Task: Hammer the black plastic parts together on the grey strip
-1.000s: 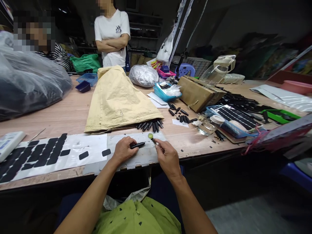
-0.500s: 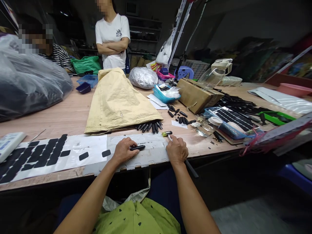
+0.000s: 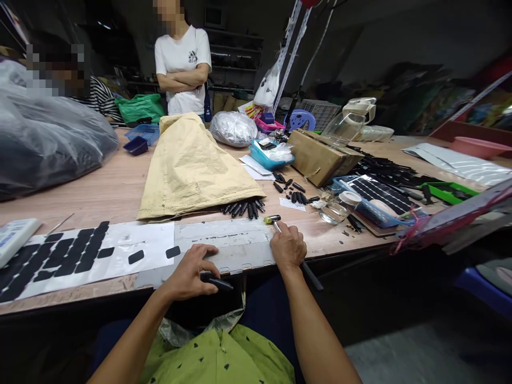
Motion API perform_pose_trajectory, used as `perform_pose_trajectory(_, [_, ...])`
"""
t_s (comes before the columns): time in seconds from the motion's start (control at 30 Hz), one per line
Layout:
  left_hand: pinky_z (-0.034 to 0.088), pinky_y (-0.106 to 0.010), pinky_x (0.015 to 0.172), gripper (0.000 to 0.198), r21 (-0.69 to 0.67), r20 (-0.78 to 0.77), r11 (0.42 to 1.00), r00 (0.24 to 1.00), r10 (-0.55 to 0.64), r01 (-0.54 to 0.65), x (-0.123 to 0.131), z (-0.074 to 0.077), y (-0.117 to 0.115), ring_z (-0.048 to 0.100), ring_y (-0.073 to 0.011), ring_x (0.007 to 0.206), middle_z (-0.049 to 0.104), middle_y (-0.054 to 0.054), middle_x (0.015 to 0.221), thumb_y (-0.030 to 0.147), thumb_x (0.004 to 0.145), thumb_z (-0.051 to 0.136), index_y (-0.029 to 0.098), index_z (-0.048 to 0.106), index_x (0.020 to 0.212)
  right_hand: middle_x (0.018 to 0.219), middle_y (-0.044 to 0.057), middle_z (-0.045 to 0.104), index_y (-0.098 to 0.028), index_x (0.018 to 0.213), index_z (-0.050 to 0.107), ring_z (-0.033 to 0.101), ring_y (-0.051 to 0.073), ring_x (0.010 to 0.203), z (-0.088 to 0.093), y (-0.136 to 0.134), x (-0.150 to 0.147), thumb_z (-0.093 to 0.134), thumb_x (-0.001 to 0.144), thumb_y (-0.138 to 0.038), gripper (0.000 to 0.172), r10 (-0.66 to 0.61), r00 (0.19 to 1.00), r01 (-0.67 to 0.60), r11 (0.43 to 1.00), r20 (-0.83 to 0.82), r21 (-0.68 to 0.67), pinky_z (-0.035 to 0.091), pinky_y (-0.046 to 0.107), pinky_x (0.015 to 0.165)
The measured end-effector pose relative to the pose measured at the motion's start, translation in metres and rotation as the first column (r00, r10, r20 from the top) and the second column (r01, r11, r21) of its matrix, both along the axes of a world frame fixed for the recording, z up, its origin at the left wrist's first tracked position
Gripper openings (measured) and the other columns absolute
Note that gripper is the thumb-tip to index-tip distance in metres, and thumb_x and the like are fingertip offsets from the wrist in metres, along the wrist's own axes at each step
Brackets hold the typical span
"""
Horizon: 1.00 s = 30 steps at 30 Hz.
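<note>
My left hand (image 3: pixel 190 274) is at the front edge of the table. It has a black tapered tube-like piece (image 3: pixel 223 284) between the thumb and a finger, while the index finger stretches away over the grey board (image 3: pixel 236 250). The piece lies partly past the table edge. My right hand (image 3: pixel 288 248) is closed around the shaft of a small hammer (image 3: pixel 272 219) with a yellow and black head. The head rests near the board's right end, and the dark grip (image 3: pixel 312 276) sticks out below my hand. More black pieces (image 3: pixel 244 207) poke out from under a beige cloth bag (image 3: pixel 200 170).
To the left, black rounded stickers (image 3: pixel 90 248) lie on a white sheet beside a white box (image 3: pixel 18 240). A cardboard box (image 3: pixel 324 154), a jar (image 3: pixel 336 210) and a blue basket (image 3: pixel 378 200) stand at right. A large plastic bag (image 3: pixel 52 138) sits far left. Two people are across the table.
My left hand has moved left and toward me with the black piece, from the board to the table edge, and its index finger has spread. My right hand stays on the hammer.
</note>
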<state>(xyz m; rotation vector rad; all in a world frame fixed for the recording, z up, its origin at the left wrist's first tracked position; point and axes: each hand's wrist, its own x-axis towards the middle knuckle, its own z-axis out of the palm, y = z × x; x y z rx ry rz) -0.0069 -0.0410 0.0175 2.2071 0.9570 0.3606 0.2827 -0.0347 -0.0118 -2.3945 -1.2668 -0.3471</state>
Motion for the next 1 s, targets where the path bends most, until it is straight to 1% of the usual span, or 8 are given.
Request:
perform_pose_trajectory(0.17, [0.030,-0.056,0.112,0.020,0.065,-0.062,0.998,0.998,-0.002,0.006,-0.003,-0.003,-0.015,0.029,-0.0393,0.139,0.040,-0.001,0.152,0.027,0.059,0.086,0.028,0.076,0.077,0.096,0.010,0.060,-0.023,0.117,0.070,0.050,0.021,0.084,-0.001,0.001,0.001,0.055,0.088,-0.018,0.033,-0.003,1.000,0.003,1.000,0.010,0.008,0.033,0.031,0.066])
perform_pose_trajectory(0.27, [0.037,-0.051,0.107,0.018,0.038,-0.017,0.999,1.000,0.017,-0.017,0.005,0.002,-0.011,0.039,-0.0354,0.132,0.050,-0.004,0.143,0.034,0.063,0.085,0.026,0.074,0.076,0.097,0.010,0.060,-0.023,0.117,0.070,0.051,0.021,0.084,-0.002,0.001,0.001,0.055,0.088,-0.019,0.033,-0.004,1.000,0.004,1.000,0.021,0.002,0.033,0.031,0.066])
perform_pose_trajectory(0.37, [0.047,-0.039,0.093,0.014,0.030,0.071,0.992,0.990,0.123,-0.126,0.024,0.010,0.007,0.056,-0.0258,0.109,0.066,-0.006,0.114,0.035,0.075,0.075,0.023,0.071,0.082,0.098,0.010,0.060,-0.022,0.118,0.069,0.052,0.022,0.086,-0.003,0.001,0.001,0.053,0.090,-0.019,0.033,-0.001,1.000,0.001,1.000,0.027,-0.009,0.034,0.032,0.067])
perform_pose_trajectory(0.43, [0.049,-0.035,0.083,0.017,0.066,0.104,0.972,0.971,0.216,-0.224,0.043,0.014,0.027,0.060,-0.0226,0.095,0.068,-0.005,0.098,0.034,0.080,0.070,0.022,0.069,0.091,0.098,0.010,0.060,-0.022,0.119,0.068,0.052,0.023,0.088,-0.004,0.001,0.002,0.053,0.090,-0.019,0.033,0.003,1.000,-0.003,1.000,0.024,-0.014,0.034,0.032,0.068])
perform_pose_trajectory(0.57, [0.048,-0.030,0.070,0.023,0.148,0.071,0.907,0.919,0.388,-0.395,0.089,0.016,0.073,0.062,-0.0205,0.087,0.068,-0.004,0.094,0.032,0.084,0.065,0.021,0.068,0.104,0.099,0.009,0.059,-0.023,0.121,0.067,0.052,0.022,0.089,-0.003,0.001,0.002,0.053,0.089,-0.018,0.035,0.014,1.000,-0.014,1.000,0.010,-0.018,0.035,0.031,0.069])
perform_pose_trajectory(0.7, [0.048,-0.031,0.073,0.023,0.296,-0.029,0.857,0.893,0.450,-0.422,0.124,0.011,0.107,0.062,-0.0239,0.096,0.068,-0.007,0.100,0.031,0.084,0.062,0.020,0.069,0.103,0.098,0.010,0.060,-0.022,0.120,0.067,0.052,0.023,0.089,-0.001,0.001,0.002,0.052,0.090,-0.018,0.034,0.020,1.000,-0.019,1.000,0.008,-0.017,0.036,0.032,0.069])
perform_pose_trajectory(0.87, [0.048,-0.033,0.078,0.017,0.423,-0.104,0.815,0.872,0.479,-0.397,0.136,-0.004,0.118,0.061,-0.0263,0.100,0.067,-0.009,0.103,0.027,0.085,0.060,0.020,0.071,0.096,0.099,0.010,0.062,-0.022,0.119,0.067,0.054,0.024,0.091,0.002,0.001,0.002,0.051,0.091,-0.018,0.033,0.020,1.000,-0.020,1.000,0.005,-0.024,0.036,0.032,0.070])
perform_pose_trajectory(1.0, [0.048,-0.033,0.079,0.018,0.419,-0.112,0.796,0.845,0.523,-0.437,0.129,-0.007,0.114,0.060,-0.0268,0.100,0.067,-0.009,0.103,0.027,0.085,0.058,0.021,0.071,0.096,0.101,0.010,0.062,-0.022,0.121,0.067,0.054,0.024,0.092,0.003,0.001,0.002,0.051,0.091,-0.018,0.034,0.019,1.000,-0.019,0.999,-0.001,-0.034,0.036,0.032,0.071])
